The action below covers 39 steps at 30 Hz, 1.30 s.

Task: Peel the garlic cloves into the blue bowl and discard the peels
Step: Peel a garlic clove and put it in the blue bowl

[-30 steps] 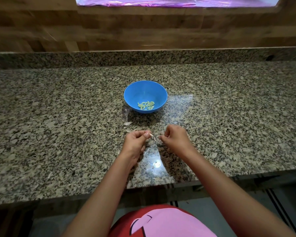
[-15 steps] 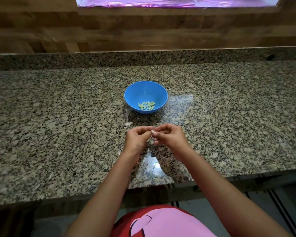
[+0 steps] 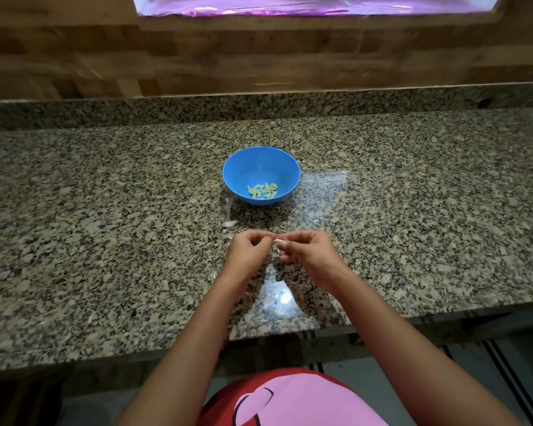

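Observation:
A blue bowl (image 3: 243, 167) stands on the granite counter (image 3: 105, 241) and holds several pale peeled garlic cloves (image 3: 262, 190). In front of the bowl, just above the counter, my left hand (image 3: 249, 251) and my right hand (image 3: 308, 252) meet fingertip to fingertip. Both pinch one small whitish garlic clove (image 3: 279, 241) between them; most of it is hidden by the fingers. A loose garlic clove or peel (image 3: 230, 223) lies on the counter between the bowl and my left hand, with a smaller scrap (image 3: 229, 236) beside my left knuckles.
Thin peel scraps lie on the counter near my left wrist (image 3: 214, 274) and near the front edge (image 3: 92, 318). A raised granite ledge (image 3: 259, 103) and a wooden wall run along the back. The counter's front edge (image 3: 290, 333) is close to my body.
One second ago my hands were slightly apart with a bit of peel between them. They have come together and risen a little, and both now pinch the clove.

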{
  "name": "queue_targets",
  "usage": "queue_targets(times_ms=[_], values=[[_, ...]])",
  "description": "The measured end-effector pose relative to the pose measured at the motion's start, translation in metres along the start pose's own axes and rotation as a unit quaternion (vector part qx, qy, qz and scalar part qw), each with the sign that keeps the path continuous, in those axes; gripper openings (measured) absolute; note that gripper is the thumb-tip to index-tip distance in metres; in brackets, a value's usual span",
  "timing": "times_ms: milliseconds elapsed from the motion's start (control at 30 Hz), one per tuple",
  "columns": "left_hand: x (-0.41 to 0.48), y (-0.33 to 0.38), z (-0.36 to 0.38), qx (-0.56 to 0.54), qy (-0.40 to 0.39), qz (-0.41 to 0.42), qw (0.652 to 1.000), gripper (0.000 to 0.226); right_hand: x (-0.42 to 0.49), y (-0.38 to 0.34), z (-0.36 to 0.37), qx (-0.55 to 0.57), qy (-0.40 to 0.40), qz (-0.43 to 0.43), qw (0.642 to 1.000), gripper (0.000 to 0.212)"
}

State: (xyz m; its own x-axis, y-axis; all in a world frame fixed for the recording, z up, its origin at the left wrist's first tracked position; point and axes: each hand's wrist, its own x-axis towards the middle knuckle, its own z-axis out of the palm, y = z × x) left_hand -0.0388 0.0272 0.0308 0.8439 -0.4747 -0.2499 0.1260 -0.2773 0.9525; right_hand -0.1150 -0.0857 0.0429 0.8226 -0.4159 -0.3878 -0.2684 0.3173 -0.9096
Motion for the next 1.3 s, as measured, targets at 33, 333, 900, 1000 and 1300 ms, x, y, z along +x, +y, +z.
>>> queue_targets(times_ms=[33,333,900,1000,1300], values=[[-0.001,0.0,0.0,-0.002,-0.012,-0.002,1.0,0.007,0.0,-0.001,0.0,0.018,0.004,0.0,1.0,0.019],[-0.003,0.0,0.0,0.029,-0.003,0.037,0.999,0.005,0.0,0.0,-0.003,-0.111,0.039,-0.051,0.992,0.01],[-0.001,0.009,0.017,-0.154,0.032,-0.087,0.984,0.006,-0.004,0.004,0.003,-0.282,0.122,-0.176,0.935,0.008],[-0.003,0.011,0.018,-0.182,0.025,-0.117,0.976,0.01,-0.003,0.01,0.005,-0.019,0.115,-0.074,0.99,0.007],[0.002,0.009,0.016,0.018,0.002,-0.056,0.998,0.016,0.019,-0.002,-0.022,-0.002,0.091,-0.01,0.996,0.005]])
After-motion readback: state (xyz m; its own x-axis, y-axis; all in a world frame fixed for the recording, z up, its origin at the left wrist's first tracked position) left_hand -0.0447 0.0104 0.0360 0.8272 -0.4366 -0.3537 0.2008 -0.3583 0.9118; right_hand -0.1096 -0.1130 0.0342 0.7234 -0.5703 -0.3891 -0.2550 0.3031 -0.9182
